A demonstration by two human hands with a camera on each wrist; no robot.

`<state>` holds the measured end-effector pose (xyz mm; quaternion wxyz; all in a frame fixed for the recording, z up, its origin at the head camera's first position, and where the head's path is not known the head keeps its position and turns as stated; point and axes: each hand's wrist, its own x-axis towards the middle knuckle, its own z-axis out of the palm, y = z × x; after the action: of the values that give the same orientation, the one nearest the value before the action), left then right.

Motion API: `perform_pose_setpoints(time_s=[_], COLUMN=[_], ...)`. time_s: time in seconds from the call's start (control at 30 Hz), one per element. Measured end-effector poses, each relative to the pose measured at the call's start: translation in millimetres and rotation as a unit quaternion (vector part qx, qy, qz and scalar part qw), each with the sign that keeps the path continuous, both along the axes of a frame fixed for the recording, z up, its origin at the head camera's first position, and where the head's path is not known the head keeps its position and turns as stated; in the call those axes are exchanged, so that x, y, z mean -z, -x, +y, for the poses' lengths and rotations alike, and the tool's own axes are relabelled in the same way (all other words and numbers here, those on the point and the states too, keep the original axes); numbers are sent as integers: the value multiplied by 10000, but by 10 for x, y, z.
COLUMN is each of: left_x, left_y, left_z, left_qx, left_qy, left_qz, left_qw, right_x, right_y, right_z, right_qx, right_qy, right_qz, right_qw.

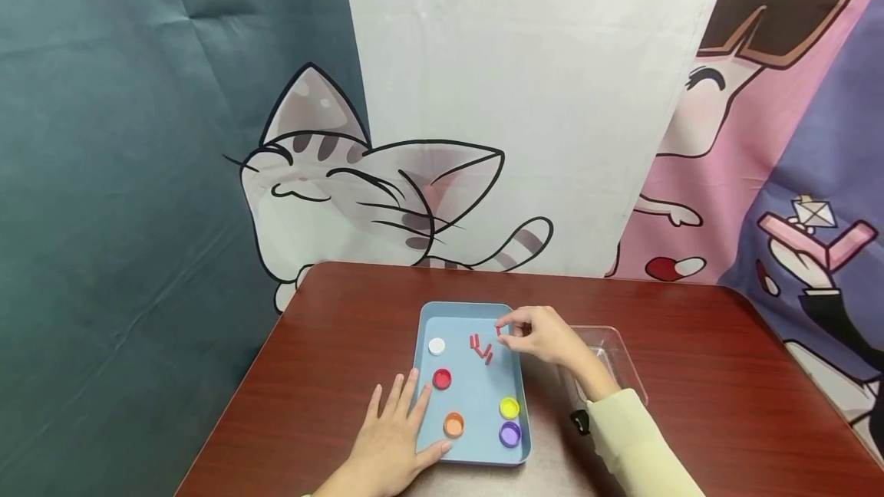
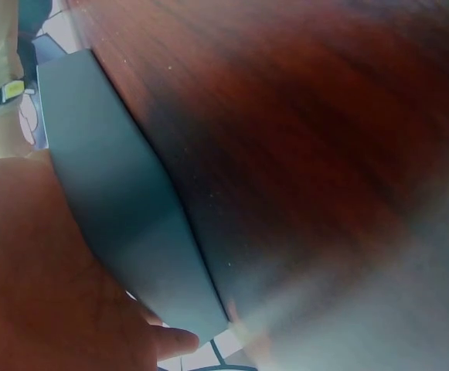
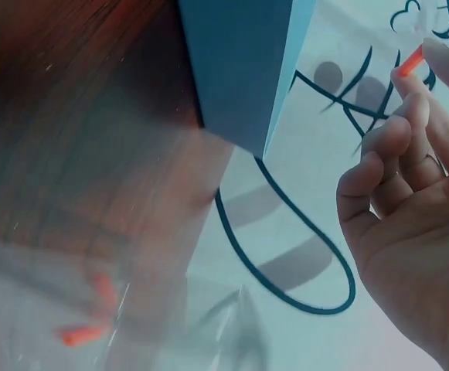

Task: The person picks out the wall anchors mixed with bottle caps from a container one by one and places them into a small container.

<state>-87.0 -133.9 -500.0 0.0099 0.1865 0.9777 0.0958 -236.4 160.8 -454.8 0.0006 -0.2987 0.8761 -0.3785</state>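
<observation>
My right grip (image 1: 542, 334) is over the far right of the blue tray (image 1: 471, 397), forefinger and thumb closed to a narrow gap, a red stick (image 1: 498, 331) pinched end to end between their tips; its long axis runs from fingertip to thumb tip, though I cannot tell how level it lies; the loose sticks (image 1: 479, 353) rest on the tray to the left and slightly nearer, two side by side pointing near to far, the others slanted; my right grip is plainly the nearer one to them; my left grip (image 1: 391, 436) has its fingers straight and spread at the tray's near left corner, holding nothing; along the tray's left side, far to near, sit a white cap (image 1: 437, 346), a red cap (image 1: 442, 379) and an orange cap (image 1: 453, 426); a yellow cap (image 1: 509, 408) and a purple cap (image 1: 509, 434) sit near right; a clear box (image 1: 624, 363) stands on the desk (image 1: 311, 343), right of the tray.
</observation>
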Motion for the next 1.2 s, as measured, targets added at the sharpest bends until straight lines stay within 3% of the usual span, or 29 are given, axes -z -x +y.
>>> perform_pose_setpoints(time_s=[0.33, 0.63, 0.93, 1.2], left_x=[7, 21, 23, 26], left_y=[3, 4, 8, 7], left_z=[8, 3, -4, -4], left_qx=[4, 15, 38, 23], left_qy=[-80, -65, -40, -9], left_qz=[-116, -43, 26, -25], left_qw=[9999, 10000, 10000, 10000], right_x=[-22, -58, -47, -21], right_y=[-80, -202, -282, -315], right_z=[274, 588, 830, 1036], right_qx=[179, 688, 641, 846], right_qy=[244, 218, 249, 219], right_qz=[153, -234, -130, 81], right_qw=[9994, 9971, 9975, 9961])
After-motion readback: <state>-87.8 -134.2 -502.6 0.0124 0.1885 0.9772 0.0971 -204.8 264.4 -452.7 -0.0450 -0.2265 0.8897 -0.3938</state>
